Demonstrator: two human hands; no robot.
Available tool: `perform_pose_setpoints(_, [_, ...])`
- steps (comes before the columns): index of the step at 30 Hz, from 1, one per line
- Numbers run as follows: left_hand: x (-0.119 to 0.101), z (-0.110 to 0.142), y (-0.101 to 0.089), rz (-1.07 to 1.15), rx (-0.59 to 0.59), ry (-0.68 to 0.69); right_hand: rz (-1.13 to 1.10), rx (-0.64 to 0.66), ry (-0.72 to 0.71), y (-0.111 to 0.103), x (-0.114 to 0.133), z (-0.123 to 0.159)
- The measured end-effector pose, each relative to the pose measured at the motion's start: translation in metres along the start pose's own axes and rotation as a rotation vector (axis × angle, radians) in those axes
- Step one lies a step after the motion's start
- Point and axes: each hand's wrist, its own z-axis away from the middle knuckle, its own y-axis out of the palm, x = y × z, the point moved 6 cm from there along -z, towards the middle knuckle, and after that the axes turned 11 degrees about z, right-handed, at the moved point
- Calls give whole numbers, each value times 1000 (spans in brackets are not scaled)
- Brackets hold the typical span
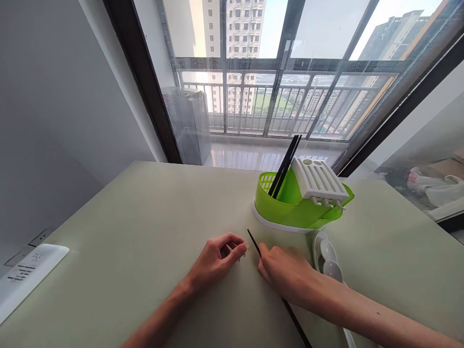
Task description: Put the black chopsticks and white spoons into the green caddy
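My right hand [286, 273] rests on the pale green table [137, 232] with its fingers closed around a long black chopstick [253, 240]; the stick's tip pokes out toward the green holder and its other end runs back under my forearm. My left hand [219, 258] lies just left of it, fingers curled with thumb and forefinger pinched together, and I cannot make out anything in them. A lime-green cutlery holder [290, 205] with a white slotted lid [319, 181] stands behind my hands. Two black chopsticks [286, 164] lean inside it.
White spoons [328, 258] lie in a white tray right of my right hand. A white power strip [25, 275] sits at the table's left edge. A large window with a balcony railing [261, 101] is beyond the table. Bags lie on the floor at the right [431, 186].
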Motion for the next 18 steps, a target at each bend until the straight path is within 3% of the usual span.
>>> perform_pose_setpoints(3, [-1, 0, 0, 2, -7, 24, -100, -59, -76, -25, -2, 5])
perform_pose_setpoints(6, [-3, 1, 0, 30, -28, 54, -277, -251, -129, -63, -11, 12])
perform_pose_setpoints(10, [-11, 4, 1, 77, -46, 136, -509, -531, -302, -106, -17, 27])
perform_pose_setpoints(13, [-16, 6, 3, 88, -51, 217, -603, -609, -352, -117, -19, 31])
perform_pose_setpoints(18, [-10, 5, 2, 45, -128, 286, -588, -634, -361, -109, -16, 28])
